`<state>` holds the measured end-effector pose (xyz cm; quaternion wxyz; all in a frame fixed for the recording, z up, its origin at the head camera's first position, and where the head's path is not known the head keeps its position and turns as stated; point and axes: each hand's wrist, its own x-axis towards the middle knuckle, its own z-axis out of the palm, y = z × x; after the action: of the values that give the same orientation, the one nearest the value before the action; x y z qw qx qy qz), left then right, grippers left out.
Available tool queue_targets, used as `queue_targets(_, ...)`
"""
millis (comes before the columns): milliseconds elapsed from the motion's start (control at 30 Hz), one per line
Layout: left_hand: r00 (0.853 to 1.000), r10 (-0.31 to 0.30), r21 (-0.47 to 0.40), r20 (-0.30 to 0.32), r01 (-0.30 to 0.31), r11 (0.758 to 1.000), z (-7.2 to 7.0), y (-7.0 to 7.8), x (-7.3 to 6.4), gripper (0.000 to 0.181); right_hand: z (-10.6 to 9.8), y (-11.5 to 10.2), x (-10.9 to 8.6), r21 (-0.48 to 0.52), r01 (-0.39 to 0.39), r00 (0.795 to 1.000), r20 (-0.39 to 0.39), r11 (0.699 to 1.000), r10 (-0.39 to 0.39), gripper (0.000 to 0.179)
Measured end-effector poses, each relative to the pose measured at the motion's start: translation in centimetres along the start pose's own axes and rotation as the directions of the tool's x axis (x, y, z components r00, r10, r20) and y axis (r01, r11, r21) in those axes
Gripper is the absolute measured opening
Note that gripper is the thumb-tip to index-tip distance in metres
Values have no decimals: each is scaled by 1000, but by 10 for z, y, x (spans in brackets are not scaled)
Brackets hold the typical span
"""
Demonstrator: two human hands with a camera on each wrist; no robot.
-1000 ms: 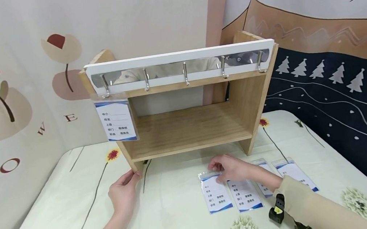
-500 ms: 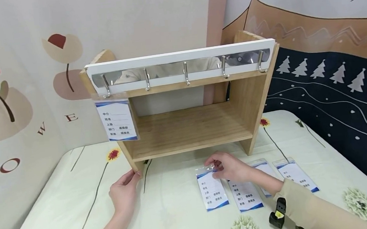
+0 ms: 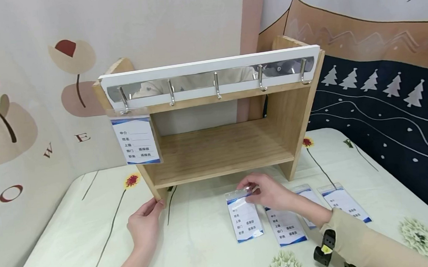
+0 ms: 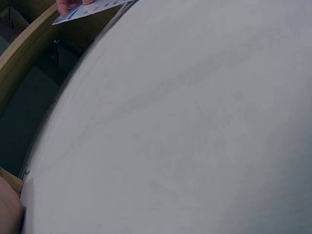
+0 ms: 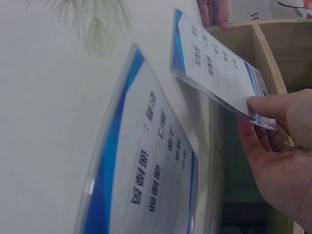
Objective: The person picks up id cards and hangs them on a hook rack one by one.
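With thumb and fingers, my right hand (image 3: 266,191) pinches the top edge of a badge card in a clear sleeve (image 3: 245,217); the right wrist view shows the card (image 5: 214,68) raised off the cloth. My left hand (image 3: 144,224) grips the bottom front corner of the wooden shelf's left side (image 3: 152,185). Another badge card (image 3: 132,141) hangs from the leftmost hook (image 3: 123,100) on the shelf's white rail. Just right of the held card, a second badge (image 3: 286,227) lies on the cloth, its top partly behind my right hand.
Two more badges lie further right, one partly behind my forearm (image 3: 314,210) and one beyond it (image 3: 344,202). The wooden shelf (image 3: 215,150) stands at the back of the flower-print cloth (image 3: 193,245). Several metal hooks line its white rail (image 3: 208,65). Behind it is a printed wall curtain (image 3: 189,21).
My right hand has pulled the pinched badge slightly left and up towards the shelf, away from the badge beside it. The left hand stays at the shelf corner.
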<state>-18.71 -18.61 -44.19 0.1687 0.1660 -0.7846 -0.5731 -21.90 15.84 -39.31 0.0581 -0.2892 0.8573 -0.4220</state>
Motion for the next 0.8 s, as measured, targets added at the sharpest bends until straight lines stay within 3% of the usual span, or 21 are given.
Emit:
queue_targets(300, 1000, 4, -12, -8, -5, 1000, 1, -1, 1, 35, -5, -8, 1, 45, 19, 1000, -7, 999, -18, 28)
queue_targets(633, 1000, 6, -3, -7, -6, 1000, 1, 0, 0, 34, -10, -13, 2, 89, 157, 988, -10, 984, -157, 26)
queue_targets(800, 1000, 7, 0, -6, -7, 1000, 1, 0, 0, 34, -13, -20, 4, 78, 189, 982, 11, 979, -191, 27)
